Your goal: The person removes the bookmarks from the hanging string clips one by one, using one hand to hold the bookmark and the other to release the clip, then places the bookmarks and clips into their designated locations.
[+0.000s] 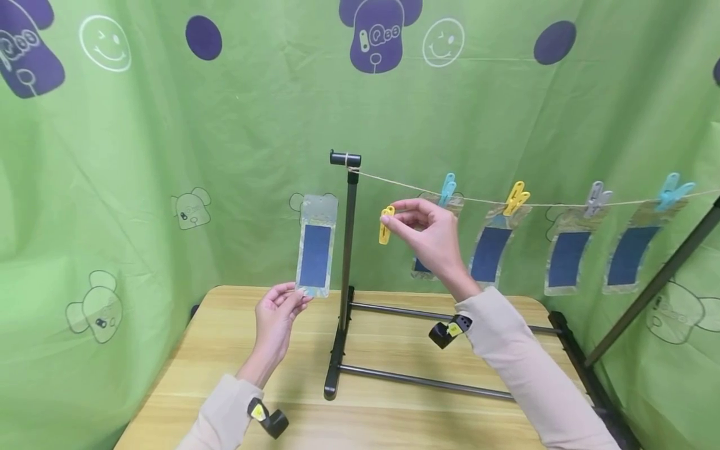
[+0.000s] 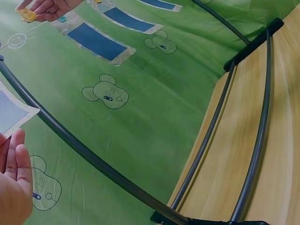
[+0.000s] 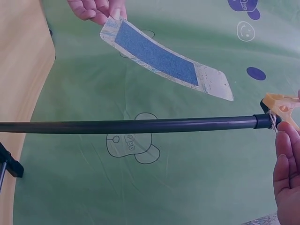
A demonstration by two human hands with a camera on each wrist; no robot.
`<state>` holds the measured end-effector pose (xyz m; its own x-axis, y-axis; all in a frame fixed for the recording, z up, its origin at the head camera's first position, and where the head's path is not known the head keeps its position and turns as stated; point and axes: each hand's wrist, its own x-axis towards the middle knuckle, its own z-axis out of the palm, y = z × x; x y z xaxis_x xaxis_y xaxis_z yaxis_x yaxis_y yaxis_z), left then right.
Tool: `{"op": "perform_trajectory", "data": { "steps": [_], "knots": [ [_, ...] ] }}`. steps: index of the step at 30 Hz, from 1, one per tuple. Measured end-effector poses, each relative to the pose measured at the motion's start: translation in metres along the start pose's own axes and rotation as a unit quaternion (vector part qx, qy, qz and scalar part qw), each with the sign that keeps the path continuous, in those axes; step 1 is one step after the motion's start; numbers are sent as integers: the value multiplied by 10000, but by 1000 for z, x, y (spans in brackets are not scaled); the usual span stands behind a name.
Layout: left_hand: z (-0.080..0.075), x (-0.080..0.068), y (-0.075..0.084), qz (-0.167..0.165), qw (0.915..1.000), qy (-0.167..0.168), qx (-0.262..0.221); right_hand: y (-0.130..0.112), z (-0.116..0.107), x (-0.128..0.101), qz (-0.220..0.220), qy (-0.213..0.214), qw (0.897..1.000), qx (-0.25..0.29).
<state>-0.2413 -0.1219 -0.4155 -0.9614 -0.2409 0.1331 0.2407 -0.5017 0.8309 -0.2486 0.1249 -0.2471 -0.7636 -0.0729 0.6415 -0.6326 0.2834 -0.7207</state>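
Note:
My left hand [image 1: 275, 322] pinches the bottom edge of a long, patterned card with a blue panel [image 1: 316, 256], holding it upright left of the black post. In the right wrist view the card [image 3: 157, 56] bends slightly, and a small hole shows near its free end. My right hand [image 1: 434, 242] pinches a yellow clothespin [image 1: 385, 226] between thumb and fingers, below the string [image 1: 402, 184] and right of the post. Behind this hand, another card [image 1: 423, 269] is partly hidden; it hangs from a light blue clothespin [image 1: 447, 189].
A black metal rack [image 1: 347, 250] stands on the wooden table [image 1: 225, 350], with the string tied to its post top. Farther right, similar cards [image 1: 569, 259] hang from yellow, grey and light blue clothespins [image 1: 597, 199]. A green printed curtain [image 1: 270, 125] surrounds the table.

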Motion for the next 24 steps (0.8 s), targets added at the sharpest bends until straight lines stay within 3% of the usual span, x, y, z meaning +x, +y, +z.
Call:
{"op": "perform_trajectory", "data": {
  "steps": [24],
  "knots": [
    [-19,-5,-7,-82,9998,186,4,14,8,-19,156,-146,9996,180]
  ]
}}
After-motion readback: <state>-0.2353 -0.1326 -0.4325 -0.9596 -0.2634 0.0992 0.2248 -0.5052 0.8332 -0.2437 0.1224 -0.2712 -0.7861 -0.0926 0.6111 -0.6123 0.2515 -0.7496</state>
